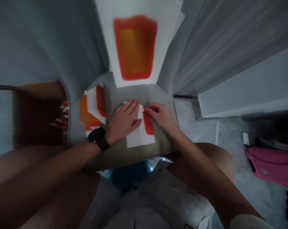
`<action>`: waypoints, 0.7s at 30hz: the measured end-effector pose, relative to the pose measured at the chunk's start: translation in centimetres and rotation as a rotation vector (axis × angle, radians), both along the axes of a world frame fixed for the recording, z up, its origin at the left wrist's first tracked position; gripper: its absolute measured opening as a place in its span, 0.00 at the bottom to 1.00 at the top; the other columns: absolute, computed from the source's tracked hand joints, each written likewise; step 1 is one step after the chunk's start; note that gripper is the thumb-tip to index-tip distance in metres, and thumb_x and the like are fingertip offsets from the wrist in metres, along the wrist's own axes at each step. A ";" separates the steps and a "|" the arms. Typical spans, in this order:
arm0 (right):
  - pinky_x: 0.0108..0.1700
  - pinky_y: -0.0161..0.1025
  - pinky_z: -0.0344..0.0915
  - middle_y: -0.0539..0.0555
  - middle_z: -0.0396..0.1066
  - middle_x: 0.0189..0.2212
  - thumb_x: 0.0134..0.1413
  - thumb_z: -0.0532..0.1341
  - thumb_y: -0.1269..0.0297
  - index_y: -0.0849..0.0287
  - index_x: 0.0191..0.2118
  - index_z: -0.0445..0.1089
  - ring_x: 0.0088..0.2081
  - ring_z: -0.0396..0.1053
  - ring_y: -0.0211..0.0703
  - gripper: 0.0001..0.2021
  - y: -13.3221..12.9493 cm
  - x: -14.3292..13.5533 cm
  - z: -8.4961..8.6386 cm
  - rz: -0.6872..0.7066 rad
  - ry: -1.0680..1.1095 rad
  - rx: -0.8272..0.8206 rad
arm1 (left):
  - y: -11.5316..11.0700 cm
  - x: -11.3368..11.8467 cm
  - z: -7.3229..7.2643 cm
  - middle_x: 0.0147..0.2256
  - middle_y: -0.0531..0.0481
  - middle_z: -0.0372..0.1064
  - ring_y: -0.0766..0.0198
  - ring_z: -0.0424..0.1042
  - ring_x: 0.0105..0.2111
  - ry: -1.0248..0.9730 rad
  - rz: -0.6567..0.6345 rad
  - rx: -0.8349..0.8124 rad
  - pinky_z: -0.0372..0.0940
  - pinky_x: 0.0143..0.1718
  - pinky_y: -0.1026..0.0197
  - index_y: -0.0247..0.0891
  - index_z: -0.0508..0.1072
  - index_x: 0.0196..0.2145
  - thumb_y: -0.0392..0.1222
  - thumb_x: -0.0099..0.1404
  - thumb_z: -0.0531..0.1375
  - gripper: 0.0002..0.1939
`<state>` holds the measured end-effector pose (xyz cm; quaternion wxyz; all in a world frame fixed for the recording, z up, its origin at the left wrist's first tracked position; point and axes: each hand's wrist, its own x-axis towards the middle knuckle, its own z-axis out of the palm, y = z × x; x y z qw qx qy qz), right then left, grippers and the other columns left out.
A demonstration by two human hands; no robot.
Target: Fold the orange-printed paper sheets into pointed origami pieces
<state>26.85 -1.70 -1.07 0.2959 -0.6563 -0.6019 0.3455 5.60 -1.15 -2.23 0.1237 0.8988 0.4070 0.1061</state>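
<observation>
The left hand (125, 121) lies flat on the orange-and-white paper (147, 124); the right hand (161, 116) pinches its upper edge. Even finger pressure should prevent slipping.

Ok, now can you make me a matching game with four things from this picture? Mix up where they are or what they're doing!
Things:
1. Left hand
2. Right hand
3. Wristwatch
4. Large sheet with an orange and red print

Places and states:
A. Strapped on, and black
B. At the far side of the grey seat
C. Pinching the folded paper near its red part
D. Pressed down on the paper with fingers stretched out

Right pairs: 1-D, 2-C, 3-A, 4-B
</observation>
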 end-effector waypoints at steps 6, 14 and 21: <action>0.36 0.37 0.64 0.52 0.80 0.32 0.60 0.67 0.56 0.58 0.35 0.79 0.34 0.73 0.42 0.11 2.0 -0.4 1.3 0.070 -0.112 -0.145 | 0.1 -0.3 -0.6 0.74 0.38 0.51 0.45 0.52 0.73 -0.003 0.005 0.025 0.58 0.66 0.43 0.32 0.57 0.73 0.52 0.78 0.48 0.33; 0.36 0.38 0.62 0.51 0.79 0.29 0.59 0.66 0.63 0.59 0.31 0.79 0.33 0.72 0.42 0.07 3.3 -0.7 1.7 0.168 -0.123 -0.265 | 0.9 -0.6 -0.5 0.72 0.39 0.56 0.44 0.55 0.71 -0.116 0.011 -0.052 0.59 0.67 0.41 0.37 0.58 0.73 0.55 0.76 0.53 0.34; 0.37 0.38 0.63 0.50 0.75 0.29 0.54 0.67 0.56 0.59 0.33 0.78 0.33 0.69 0.42 0.11 2.2 0.2 1.7 0.189 0.122 -0.284 | 3.4 -1.0 1.7 0.56 0.43 0.73 0.51 0.69 0.58 -0.389 0.034 -0.120 0.62 0.64 0.46 0.39 0.73 0.60 0.50 0.77 0.53 0.21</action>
